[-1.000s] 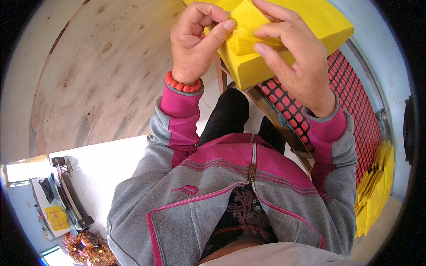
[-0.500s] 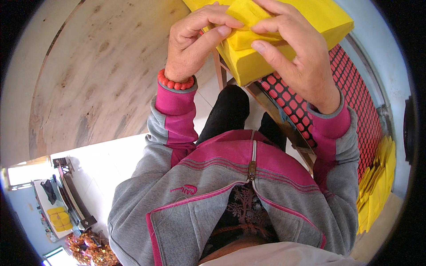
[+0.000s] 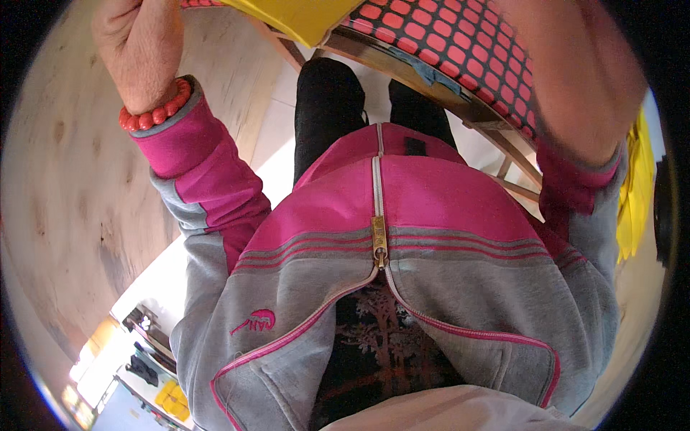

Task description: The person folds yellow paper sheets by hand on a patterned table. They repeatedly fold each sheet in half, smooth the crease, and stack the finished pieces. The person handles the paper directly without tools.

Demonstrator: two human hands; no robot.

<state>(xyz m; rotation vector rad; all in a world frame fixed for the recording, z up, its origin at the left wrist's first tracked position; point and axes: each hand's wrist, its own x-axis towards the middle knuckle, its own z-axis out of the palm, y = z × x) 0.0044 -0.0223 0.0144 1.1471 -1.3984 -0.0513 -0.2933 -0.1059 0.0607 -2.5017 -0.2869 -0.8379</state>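
Note:
My left hand (image 3: 140, 43) is at the upper left, above a pale wooden board, a red bead bracelet (image 3: 158, 113) round its wrist. The top edge of the picture cuts off its fingers. On the upper right, my right hand (image 3: 575, 57) is smeared by motion, and its fingers lie outside the picture. Between the hands, the corner of a yellow, fabric-like piece (image 3: 298, 18) hangs over the edge of a table with a red-and-black patterned cover (image 3: 445, 43). Whether either hand touches the yellow piece cannot be seen.
The wooden board (image 3: 79, 215) fills the left side. Beneath the patterned cover shows a wooden table frame (image 3: 514, 144). A stack of yellow pieces (image 3: 636, 190) is at the far right. More yellow bundles (image 3: 172, 399) lie at the lower left.
Both hands have moved apart and upward from the folded yellow piece they were fingering together. Now only a corner of yellow shows at the top, and the view has shifted.

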